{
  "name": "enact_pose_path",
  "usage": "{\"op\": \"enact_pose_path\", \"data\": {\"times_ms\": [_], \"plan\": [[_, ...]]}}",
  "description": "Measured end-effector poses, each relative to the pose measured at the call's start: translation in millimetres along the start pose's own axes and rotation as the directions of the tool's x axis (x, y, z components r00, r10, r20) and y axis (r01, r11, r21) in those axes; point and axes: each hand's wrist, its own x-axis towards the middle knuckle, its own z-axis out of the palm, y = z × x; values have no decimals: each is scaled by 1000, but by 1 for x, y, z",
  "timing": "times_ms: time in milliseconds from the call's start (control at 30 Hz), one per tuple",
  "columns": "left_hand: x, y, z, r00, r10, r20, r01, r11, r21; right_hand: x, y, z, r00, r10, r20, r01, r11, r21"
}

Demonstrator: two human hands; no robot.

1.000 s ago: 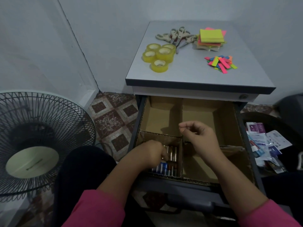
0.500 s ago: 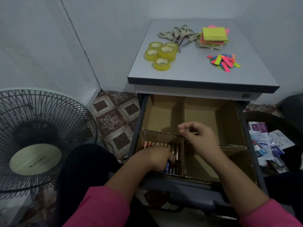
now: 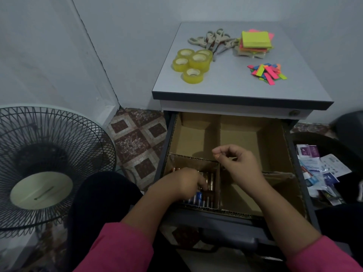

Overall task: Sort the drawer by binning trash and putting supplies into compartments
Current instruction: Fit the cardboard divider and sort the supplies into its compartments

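Plainly, the left hand (image 3: 181,183) reaches down into the near-left compartment (image 3: 193,163) of the drawer (image 3: 275,146), fingers curled among the batteries (image 3: 206,190), though whether it grips one cannot be told. The right hand (image 3: 238,162) hovers over the cardboard divider (image 3: 219,138), loosely curled and seemingly holding nothing. A careless nudge could likely scatter the lined-up cells or buckle that thin wall.
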Motion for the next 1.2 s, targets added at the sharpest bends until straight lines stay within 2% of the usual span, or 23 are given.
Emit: {"op": "enact_pose_path", "data": {"times_ms": [300,433,667,800,1000,1133,1200], "plan": [[-2,-1,-1,998,-25,50,23,999,30,0,0,0,1000,21,13,-21,1000,2],[-1,2,-12,994,-88,62,83,993,78,1,-1,0,1000,21,23,-21,1000,3],[-2,-2,-3,992,-124,-16,125,978,169,2,1,0,999,23,26,-23,1000,6],[-1,-1,-5,992,-127,23,120,972,201,2,3,0,999,26,25,-26,1000,-6],[-14,3,4,979,-146,-142,186,927,325,2,3,0,999,26,30,-26,999,-19],[-15,1,10,982,-167,-89,188,925,331,3,3,0,999,41,31,-40,999,-24],[-15,3,11,978,-182,-105,207,916,344,3,4,0,999,41,31,-40,999,-31]]}}
